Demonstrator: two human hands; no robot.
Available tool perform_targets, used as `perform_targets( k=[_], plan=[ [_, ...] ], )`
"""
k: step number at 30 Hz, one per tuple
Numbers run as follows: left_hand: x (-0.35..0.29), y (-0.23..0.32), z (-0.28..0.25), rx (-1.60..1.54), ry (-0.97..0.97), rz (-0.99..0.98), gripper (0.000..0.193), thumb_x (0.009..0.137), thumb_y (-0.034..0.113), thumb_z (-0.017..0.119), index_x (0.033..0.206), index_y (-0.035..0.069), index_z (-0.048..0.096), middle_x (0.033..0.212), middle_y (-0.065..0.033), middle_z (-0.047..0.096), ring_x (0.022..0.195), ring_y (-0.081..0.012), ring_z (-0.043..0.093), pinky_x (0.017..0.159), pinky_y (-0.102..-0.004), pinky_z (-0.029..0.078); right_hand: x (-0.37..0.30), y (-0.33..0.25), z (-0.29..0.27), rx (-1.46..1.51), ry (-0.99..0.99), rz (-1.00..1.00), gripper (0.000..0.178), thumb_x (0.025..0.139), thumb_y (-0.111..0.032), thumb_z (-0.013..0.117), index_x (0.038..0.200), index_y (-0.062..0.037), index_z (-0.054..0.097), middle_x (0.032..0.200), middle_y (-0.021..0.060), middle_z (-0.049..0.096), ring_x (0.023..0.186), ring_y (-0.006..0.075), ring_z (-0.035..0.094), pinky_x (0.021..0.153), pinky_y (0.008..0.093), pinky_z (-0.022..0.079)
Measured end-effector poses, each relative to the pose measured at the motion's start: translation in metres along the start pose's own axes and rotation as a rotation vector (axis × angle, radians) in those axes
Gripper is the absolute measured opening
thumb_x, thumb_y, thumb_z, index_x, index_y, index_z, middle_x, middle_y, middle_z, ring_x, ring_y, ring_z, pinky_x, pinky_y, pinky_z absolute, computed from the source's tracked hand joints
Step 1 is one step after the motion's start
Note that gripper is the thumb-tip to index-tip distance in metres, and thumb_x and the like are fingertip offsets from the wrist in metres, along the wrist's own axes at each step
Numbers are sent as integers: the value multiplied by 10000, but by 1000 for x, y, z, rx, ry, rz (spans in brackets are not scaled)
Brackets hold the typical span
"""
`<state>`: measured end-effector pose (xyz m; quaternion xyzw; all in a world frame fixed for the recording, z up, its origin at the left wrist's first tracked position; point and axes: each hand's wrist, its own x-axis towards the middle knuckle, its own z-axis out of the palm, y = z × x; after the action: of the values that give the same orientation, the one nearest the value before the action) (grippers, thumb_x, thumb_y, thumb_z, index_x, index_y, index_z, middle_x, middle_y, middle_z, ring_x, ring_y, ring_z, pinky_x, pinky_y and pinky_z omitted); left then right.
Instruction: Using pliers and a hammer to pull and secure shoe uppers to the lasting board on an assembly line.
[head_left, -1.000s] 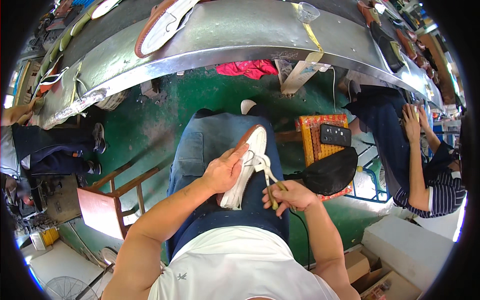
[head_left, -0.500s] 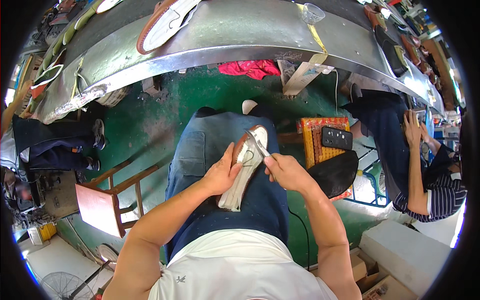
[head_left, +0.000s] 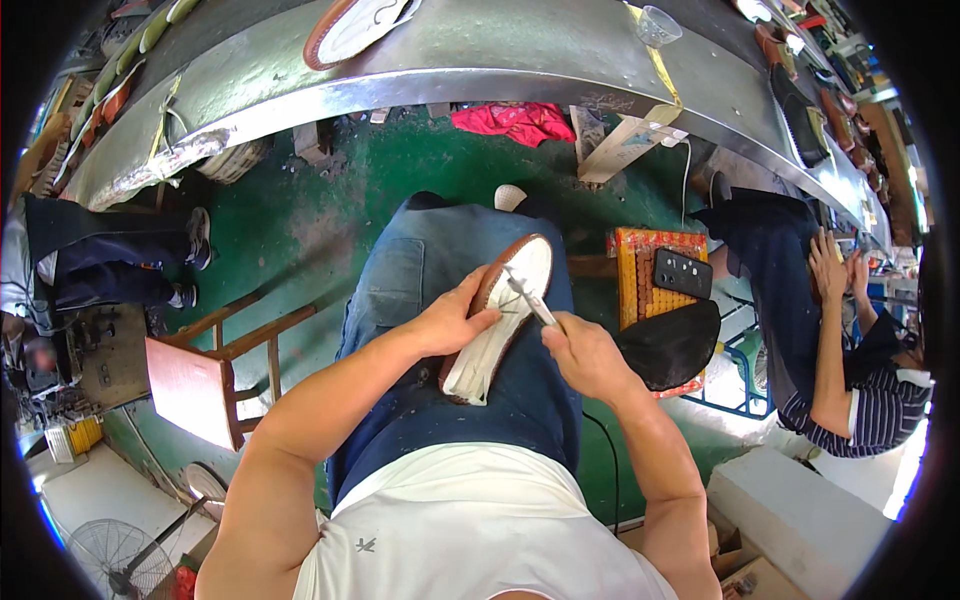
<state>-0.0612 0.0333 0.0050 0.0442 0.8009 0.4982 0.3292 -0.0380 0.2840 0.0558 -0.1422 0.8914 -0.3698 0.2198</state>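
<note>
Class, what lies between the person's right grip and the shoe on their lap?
In the head view, metal pincers extend from the right grip over the shoe.

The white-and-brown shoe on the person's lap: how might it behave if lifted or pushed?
The shoe is probably fairly stiff, since its outline shows no sag where the left hand grips it. Pushed, it might rock or slide, as it lies on the jeans over rounded legs.
</note>
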Motion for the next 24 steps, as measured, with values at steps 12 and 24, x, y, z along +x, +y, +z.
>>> perform_targets(
  k=[12, 24],
  plan=[
    [2, 2, -1, -225, -69, -57, 748, 935, 151, 715, 1572, 78, 329, 1391, -160, 594, 1275, -243, 569, 1098, -351, 430, 5, -18, 15, -29, 7, 70, 379, 1046, -324, 506, 953, 29, 610, 851, 284, 664, 888, 489, 648, 776, 530, 497],
    [11, -21, -9, -541, -180, -95, 734, 940, 93, 710, 1574, 81, 339, 1387, -104, 590, 1262, -198, 557, 1089, -351, 443, -41, -24, 9, -193, -321, -34, 387, 995, -315, 602, 1106, 56, 610, 989, 255, 687, 888, 472, 657, 792, 506, 522]
  ],
)
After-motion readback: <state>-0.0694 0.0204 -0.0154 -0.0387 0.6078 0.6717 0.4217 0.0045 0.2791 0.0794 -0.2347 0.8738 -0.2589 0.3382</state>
